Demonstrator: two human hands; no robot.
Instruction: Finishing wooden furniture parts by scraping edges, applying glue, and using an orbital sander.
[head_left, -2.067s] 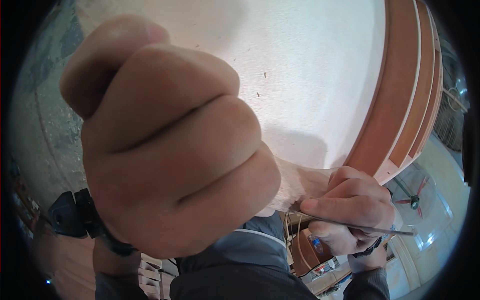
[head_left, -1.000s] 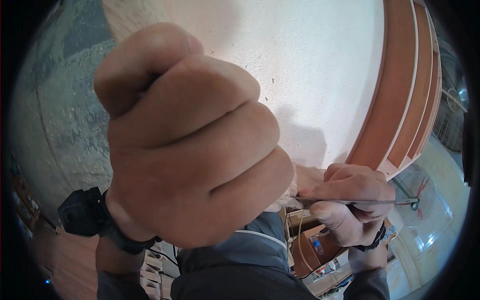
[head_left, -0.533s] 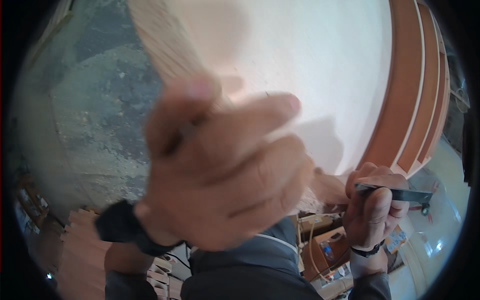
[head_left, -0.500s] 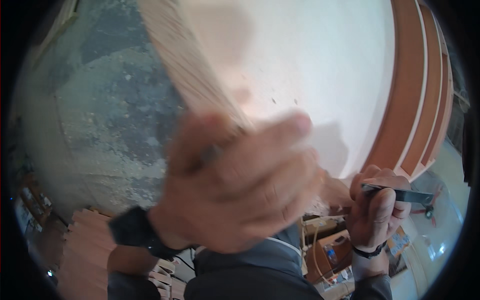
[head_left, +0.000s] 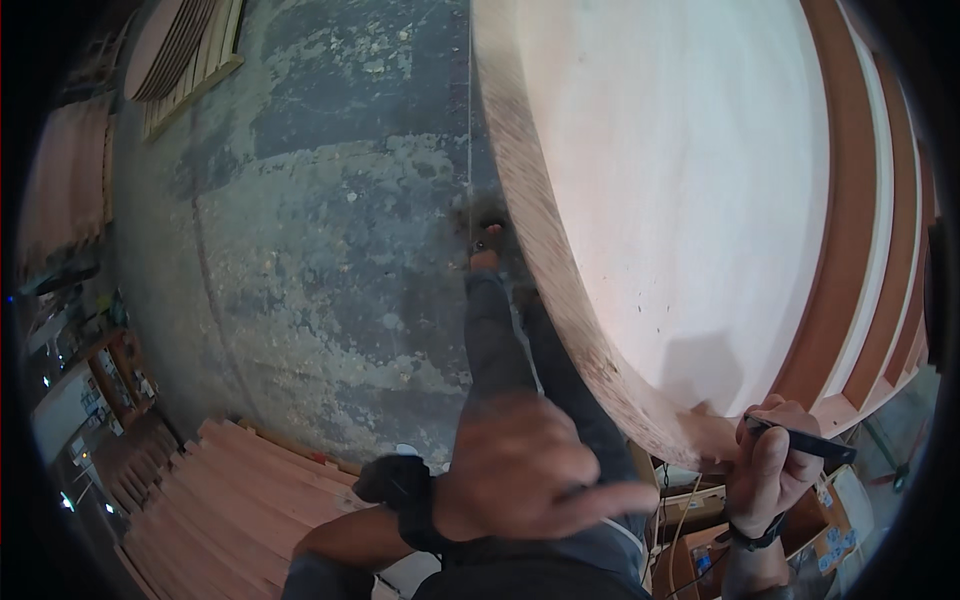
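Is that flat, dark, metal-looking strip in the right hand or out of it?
In: the dark strip is held in the right hand, between thumb and fingers, one end sticking out.

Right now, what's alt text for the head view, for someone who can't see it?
A person's right hand holds a flat, dark strip by the edge of a pale, curved wooden panel; the left hand is blurred. Worn grey floor and long, reddish wooden boards show at left.
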